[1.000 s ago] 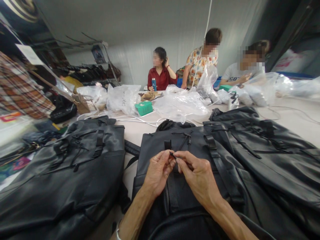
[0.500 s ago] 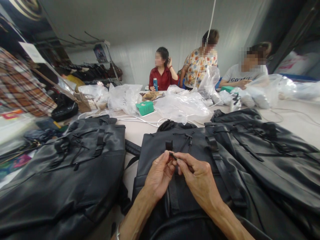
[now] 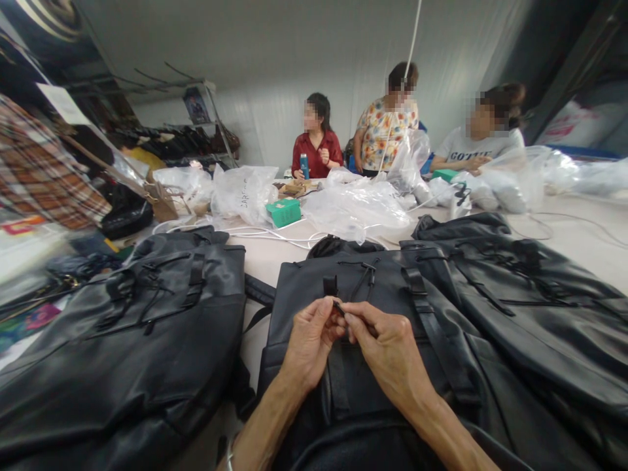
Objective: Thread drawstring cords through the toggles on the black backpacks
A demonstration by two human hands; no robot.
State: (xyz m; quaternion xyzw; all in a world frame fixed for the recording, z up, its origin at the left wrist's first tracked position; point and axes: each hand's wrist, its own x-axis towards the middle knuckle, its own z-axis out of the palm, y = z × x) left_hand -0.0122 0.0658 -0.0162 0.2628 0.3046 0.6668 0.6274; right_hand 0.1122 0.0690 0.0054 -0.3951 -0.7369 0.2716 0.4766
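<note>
A black backpack (image 3: 304, 288) lies flat in front of me, and both my hands are over its front. Between my fingertips is a small dark piece (image 3: 338, 307), mostly covered, perhaps a strap end or buckle part; its kind is unclear. My left hand (image 3: 314, 337) pinches it from the left with thumb and fingers. From the right, my right hand (image 3: 380, 333) pinches the same piece. Just above my fingers stands a short black strap loop (image 3: 330, 285). A black webbing strap with a buckle (image 3: 417, 284) runs down the backpack's right side.
Black backpacks lie to the left (image 3: 161, 366) and right (image 3: 520, 294). Across the table are clear plastic bags (image 3: 358, 206), a green box (image 3: 283, 212) and white cables (image 3: 275, 235). Several people sit or stand behind, one with a blue bottle (image 3: 304, 166). A plaid sleeve (image 3: 44, 163) is at left.
My hands stay nearly in place, both still pinching the small dark piece. Across the table, the person in red has lowered a hand from the head to the chest.
</note>
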